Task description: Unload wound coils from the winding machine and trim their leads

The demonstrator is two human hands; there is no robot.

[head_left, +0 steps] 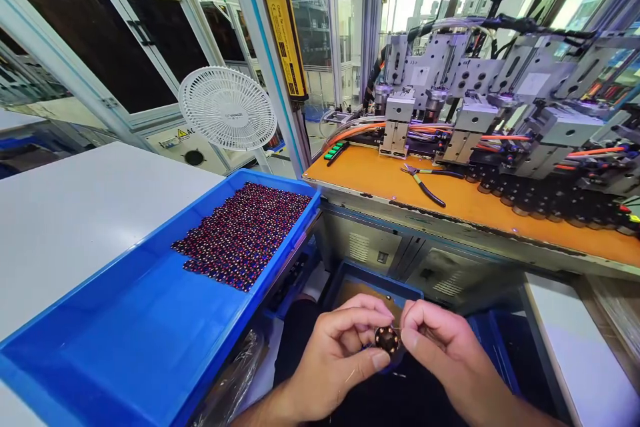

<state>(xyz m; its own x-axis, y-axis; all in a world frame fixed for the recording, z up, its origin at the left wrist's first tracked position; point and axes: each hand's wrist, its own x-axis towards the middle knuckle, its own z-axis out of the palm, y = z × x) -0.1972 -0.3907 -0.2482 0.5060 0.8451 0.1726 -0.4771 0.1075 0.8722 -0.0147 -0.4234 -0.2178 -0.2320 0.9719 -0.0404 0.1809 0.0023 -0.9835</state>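
Note:
My left hand (340, 353) pinches a small round motor stator (387, 340) between thumb and fingers. The stator is dark with several copper-coloured windings around its ring, and its face is turned up toward me. Close at its right side, my right hand (440, 340) has thumb and forefinger pressed together. A thin wire (396, 329) runs from the stator's edge to those fingertips. Both hands are above my dark-clothed lap. To the left, a long blue tray (145, 340) bears many small dark parts (245, 233) with red, blue and pale specks, packed in rows at its far end.
An orange workbench (360, 170) stands ahead, carrying pliers (425, 187), a green-and-black strip (336, 152), a row of black cylinders (540, 197) and a winding machine (470, 107). Below is another blue bin (345, 273). A white fan (227, 109) stands behind the tray.

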